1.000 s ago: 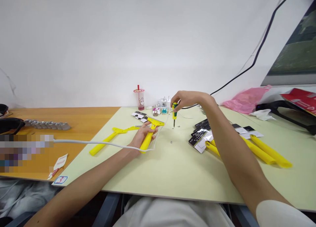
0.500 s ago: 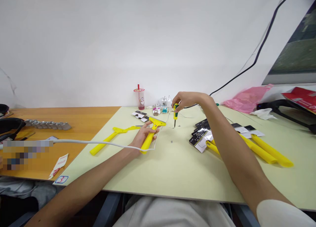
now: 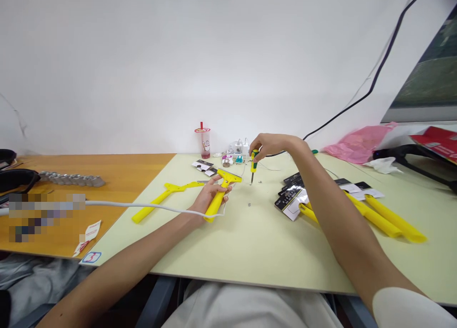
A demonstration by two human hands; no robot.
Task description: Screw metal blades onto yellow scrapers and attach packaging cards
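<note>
A yellow scraper [image 3: 216, 204] with a wide T-shaped head is in my left hand [image 3: 206, 197], its fingers wrapped round the handle and the head pointing away from me. My right hand [image 3: 262, 145] grips a yellow-and-green screwdriver [image 3: 254, 161] upright, shaft down. Its tip meets a tiny metal piece [image 3: 250, 184] on the table; whether they are joined I cannot tell. Small metal bits, probably screws or nuts, lie nearby, one [image 3: 249, 204] closer to me. Left of my left hand rests another yellow scraper [image 3: 157, 206].
Carded packages [image 3: 293, 202] and yellow handles [image 3: 383, 213] lie beside my right forearm. A white cable [image 3: 143, 205] crosses over my left wrist. At the back stand a lidded cup [image 3: 205, 144] and chargers [image 3: 241, 148]. A pink bag [image 3: 357, 142] sits back right.
The view has shifted very slightly. Both hands keep the same hold, and the screwdriver stays upright at the same spot.
</note>
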